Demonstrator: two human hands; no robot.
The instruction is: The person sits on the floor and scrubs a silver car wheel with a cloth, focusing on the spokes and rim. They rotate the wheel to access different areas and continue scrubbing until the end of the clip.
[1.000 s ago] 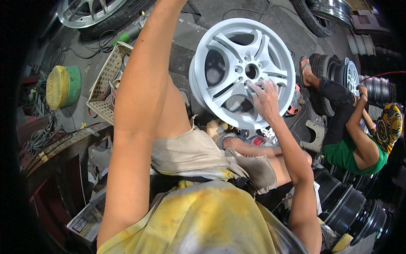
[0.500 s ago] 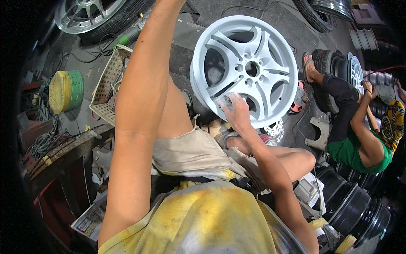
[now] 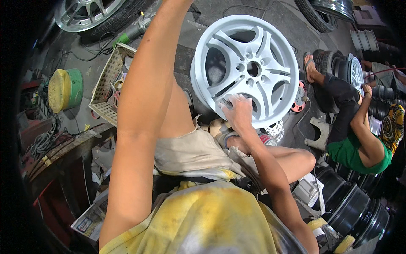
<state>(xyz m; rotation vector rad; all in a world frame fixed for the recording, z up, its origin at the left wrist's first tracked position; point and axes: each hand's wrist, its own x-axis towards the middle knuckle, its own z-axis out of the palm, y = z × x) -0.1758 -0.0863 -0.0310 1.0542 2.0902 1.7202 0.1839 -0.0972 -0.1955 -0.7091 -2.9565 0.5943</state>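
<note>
At the bottom edge, the wearer's yellow-stained shirt [image 3: 203, 211] gives way to frayed beige shorts [image 3: 186, 154]. The left arm [image 3: 137, 127] runs up past the top of the view, so its hand is out of sight and its state cannot be told.

Just ahead of the bent right leg, the right hand [image 3: 240, 112] rests on the lower left of a split-spoke alloy wheel [image 3: 256, 86], fingers bent over a spoke and thumb set apart; whether anything is pinched beneath cannot be made out. The wheel sits in front of the legs, face tilted toward the wearer.

As far as can be judged, its pale grey-white coat already covers spokes, hub and lip, with no bare metal apparent. Whitish fingers hint at handwork on that surface, but the even colour does not reveal how much has been gone over or how much remains.

Partly hidden below the wheel is a red can [image 3: 266, 139]. Farther left are a perforated plastic basket [image 3: 103, 84] and a yellow-and-green roll [image 3: 65, 90]; to the right, a co-worker in a green top [image 3: 359, 154] sits near another wheel [image 3: 355, 70]. Beyond, at upper left, lies a silver wheel with its tyre [image 3: 91, 17].
</note>
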